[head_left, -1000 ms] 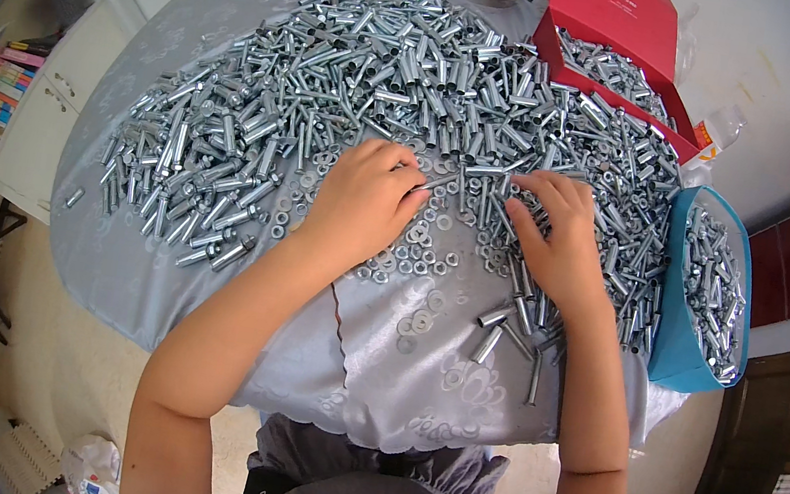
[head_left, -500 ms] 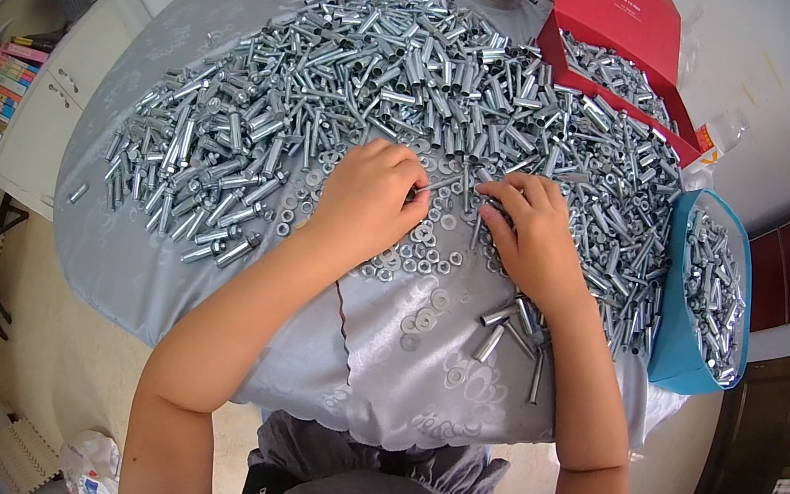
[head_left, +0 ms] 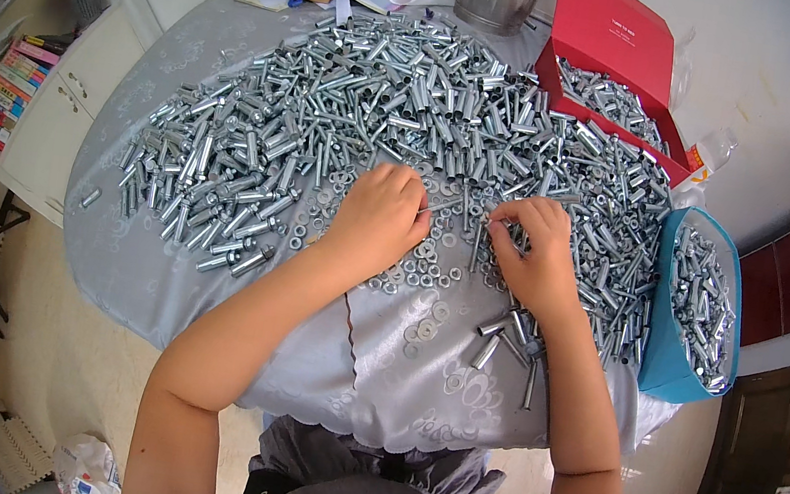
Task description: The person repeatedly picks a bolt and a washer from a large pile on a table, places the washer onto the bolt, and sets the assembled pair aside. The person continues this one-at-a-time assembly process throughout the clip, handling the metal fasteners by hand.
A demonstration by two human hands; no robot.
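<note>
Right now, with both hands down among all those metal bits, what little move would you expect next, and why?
Probably bringing the two hands together. The left hand pinches a thin bolt pointing toward the right hand, which rests on the washers and sleeves. Threading a piece onto that bolt looks like the natural next step.

Home rm, clothed table (head_left: 160, 265), bookshelf (head_left: 8, 87)

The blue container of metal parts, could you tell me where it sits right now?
In the head view, the blue container sits at the table's right edge, beyond the right hand and below the red box.
</note>
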